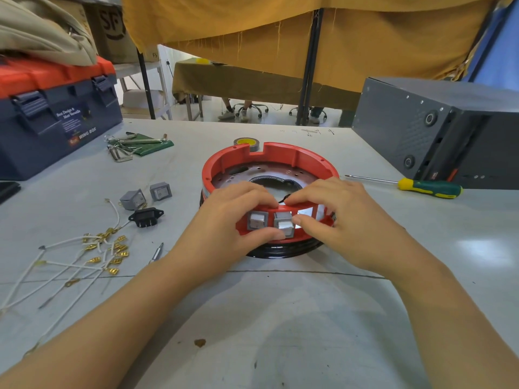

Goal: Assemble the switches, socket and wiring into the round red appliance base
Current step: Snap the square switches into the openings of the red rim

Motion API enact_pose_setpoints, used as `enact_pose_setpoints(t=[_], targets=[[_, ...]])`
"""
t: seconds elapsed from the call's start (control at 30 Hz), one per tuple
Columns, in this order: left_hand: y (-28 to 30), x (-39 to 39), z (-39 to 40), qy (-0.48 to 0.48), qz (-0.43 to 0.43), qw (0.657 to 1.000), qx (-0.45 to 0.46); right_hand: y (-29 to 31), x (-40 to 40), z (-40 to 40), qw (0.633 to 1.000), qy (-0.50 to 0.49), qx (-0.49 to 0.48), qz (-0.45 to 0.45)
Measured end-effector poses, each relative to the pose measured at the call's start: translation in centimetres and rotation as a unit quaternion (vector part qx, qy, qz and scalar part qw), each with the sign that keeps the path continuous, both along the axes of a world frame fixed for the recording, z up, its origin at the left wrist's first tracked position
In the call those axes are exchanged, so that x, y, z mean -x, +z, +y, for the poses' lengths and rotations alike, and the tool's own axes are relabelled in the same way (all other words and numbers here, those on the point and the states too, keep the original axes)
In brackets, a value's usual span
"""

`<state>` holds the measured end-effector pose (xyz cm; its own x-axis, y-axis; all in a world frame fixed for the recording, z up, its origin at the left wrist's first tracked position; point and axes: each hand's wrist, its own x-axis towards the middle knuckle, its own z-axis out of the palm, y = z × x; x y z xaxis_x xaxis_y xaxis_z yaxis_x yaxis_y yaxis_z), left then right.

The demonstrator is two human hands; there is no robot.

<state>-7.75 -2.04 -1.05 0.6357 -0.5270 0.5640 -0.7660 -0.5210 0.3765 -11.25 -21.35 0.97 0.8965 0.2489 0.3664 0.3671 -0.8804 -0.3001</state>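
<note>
- Grey laminate worktop [280, 318] carried the round red appliance base [280, 158] at its middle, near the person.
- Left hand [238, 214] and right hand [337, 211] both gripped the base's near wall, fingers curled over the rim, thumbs pressing a grey switch [284, 226] beside a seated one [257, 220].
- Two loose switches [146, 195], a black socket [146, 217] and white wires [84, 256] lay left.
- Beyond: blue toolbox [53, 119], screwdriver [421, 187], grey metal case [438, 130], mustard cloth [280, 37] hanging.
</note>
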Motion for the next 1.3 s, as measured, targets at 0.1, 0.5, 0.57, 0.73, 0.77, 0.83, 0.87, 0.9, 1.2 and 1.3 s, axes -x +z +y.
enact_pose_setpoints(t=[0.1, 0.5, 0.57, 0.73, 0.77, 0.83, 0.87, 0.9, 1.2, 1.3], targets=[[0.3, -0.2, 0.3, -0.006, 0.030, 0.999, 0.020, 0.0, 0.0, 0.0, 1.000, 0.003, -0.009, 0.005], [0.3, 0.2, 0.1, 0.038, 0.017, 0.999, 0.007, 0.2, -0.1, 0.3, 0.999, 0.006, -0.038, 0.011], [0.4, 0.2, -0.1, 0.037, 0.019, 0.999, 0.005, 0.1, -0.2, 0.3, 0.999, 0.006, -0.045, 0.009], [0.5, 0.1, -0.3, 0.040, 0.035, 0.999, 0.008, 0.0, -0.4, 0.3, 0.998, 0.001, -0.059, 0.004], [0.5, 0.1, -0.4, 0.041, 0.037, 0.998, 0.007, -0.1, -0.5, 0.3, 0.998, -0.001, -0.061, 0.005], [0.5, 0.1, -0.4, 0.046, 0.042, 0.998, 0.004, -0.2, -0.6, 0.2, 0.998, 0.000, -0.064, 0.003], [0.5, 0.1, -0.5, 0.049, 0.044, 0.998, 0.002, -0.2, -0.6, 0.2, 0.998, 0.000, -0.067, 0.001], [0.5, 0.1, -0.6, 0.053, 0.045, 0.998, 0.003, -0.2, -0.7, 0.2, 0.998, -0.002, -0.069, 0.000], [0.5, 0.4, -0.9, 0.058, 0.052, 0.997, 0.013, -0.5, -0.9, 0.4, 0.998, -0.004, -0.070, -0.003], [0.6, 0.4, -0.9, 0.059, 0.056, 0.997, 0.019, -0.6, -0.9, 0.5, 0.998, -0.010, -0.065, -0.006]])
